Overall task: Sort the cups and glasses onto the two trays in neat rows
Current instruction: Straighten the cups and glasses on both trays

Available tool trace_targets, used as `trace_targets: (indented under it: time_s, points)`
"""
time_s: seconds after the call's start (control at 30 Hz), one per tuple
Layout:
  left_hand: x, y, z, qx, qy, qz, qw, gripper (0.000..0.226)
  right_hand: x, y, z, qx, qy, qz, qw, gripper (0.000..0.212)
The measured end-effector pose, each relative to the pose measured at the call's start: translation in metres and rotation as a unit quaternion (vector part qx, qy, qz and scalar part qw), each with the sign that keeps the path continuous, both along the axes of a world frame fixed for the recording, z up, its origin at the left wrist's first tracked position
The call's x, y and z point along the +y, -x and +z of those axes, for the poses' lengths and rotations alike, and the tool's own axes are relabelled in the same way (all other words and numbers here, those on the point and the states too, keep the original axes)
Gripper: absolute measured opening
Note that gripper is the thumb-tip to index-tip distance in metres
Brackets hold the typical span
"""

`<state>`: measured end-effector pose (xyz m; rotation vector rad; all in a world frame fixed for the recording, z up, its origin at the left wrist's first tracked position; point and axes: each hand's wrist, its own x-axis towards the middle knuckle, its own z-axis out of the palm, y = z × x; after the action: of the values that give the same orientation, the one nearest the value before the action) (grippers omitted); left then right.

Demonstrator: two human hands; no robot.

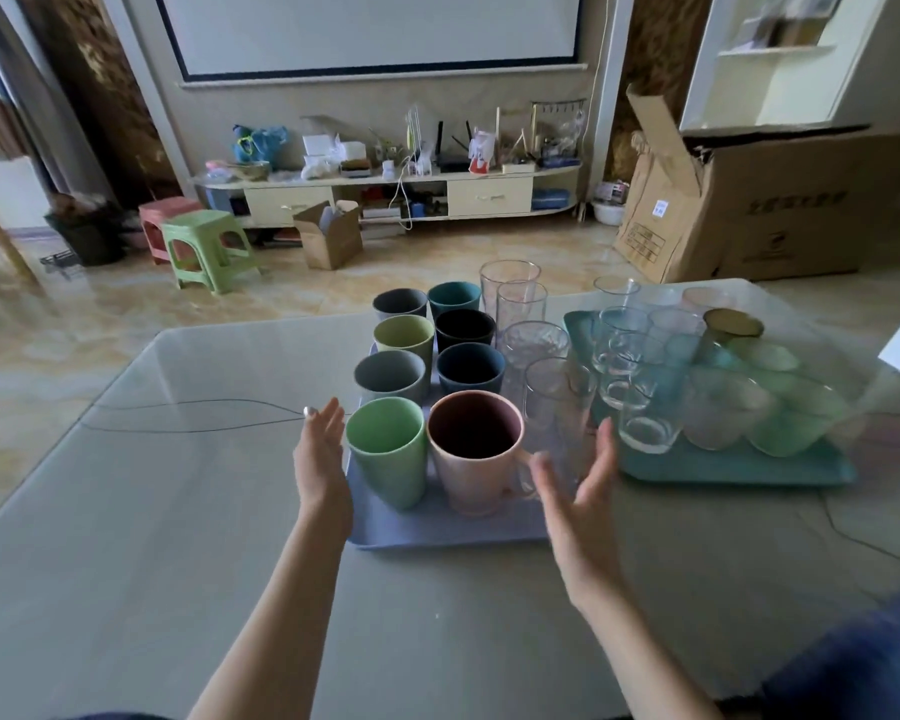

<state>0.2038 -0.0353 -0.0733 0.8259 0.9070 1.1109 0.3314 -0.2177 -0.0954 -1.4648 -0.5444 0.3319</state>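
A lilac tray (pixel 437 530) on the table carries two rows of coloured cups and a row of clear glasses (pixel 552 397) along its right side. Nearest me stand a light green cup (pixel 388 449) and a pink mug (pixel 476 454). To the right, a teal tray (pixel 739 467) holds several clear and green glasses (pixel 645 407). My left hand (pixel 320 459) is flat with straight fingers at the lilac tray's left edge, beside the green cup. My right hand (pixel 580 491) is spread at that tray's right side, next to the mug's handle. Neither hand holds anything.
A thin dark cable (pixel 193 415) curves across the grey table (pixel 178 563) left of the trays. A large cardboard box (pixel 749 210) stands behind the table's right end. Green and pink stools (pixel 206 246) and a low TV cabinet (pixel 385 194) are across the floor.
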Motion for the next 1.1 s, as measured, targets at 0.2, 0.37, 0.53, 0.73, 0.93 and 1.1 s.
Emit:
trace_targets:
  time_s: [0.2, 0.37, 0.53, 0.73, 0.93, 1.1]
  points:
    - [-0.052, -0.005, -0.005, 0.125, -0.131, 0.000, 0.983, 0.047, 0.013, 0.021, -0.011, -0.134, 0.084, -0.071, 0.985, 0.131]
    - [-0.063, -0.006, -0.009, 0.178, -0.209, 0.027, 0.961, 0.050, 0.020, 0.019, -0.010, -0.134, 0.076, -0.096, 0.983, 0.122]
    - [-0.061, -0.016, -0.007, 0.186, -0.217, 0.041, 0.958, 0.020, 0.026, 0.013, -0.010, -0.130, 0.069, -0.105, 0.984, 0.122]
    - [-0.058, -0.021, -0.011, 0.186, -0.201, 0.054, 0.960, 0.029, 0.031, 0.009, -0.012, -0.128, 0.053, -0.091, 0.986, 0.118]
    - [-0.058, -0.016, -0.004, 0.165, -0.137, 0.060, 0.975, 0.033, 0.009, 0.001, -0.014, -0.135, 0.072, -0.062, 0.986, 0.107]
    - [-0.044, 0.012, -0.013, 0.285, -0.100, 0.140, 0.943, 0.032, -0.019, -0.016, -0.028, -0.165, 0.146, -0.075, 0.972, 0.052]
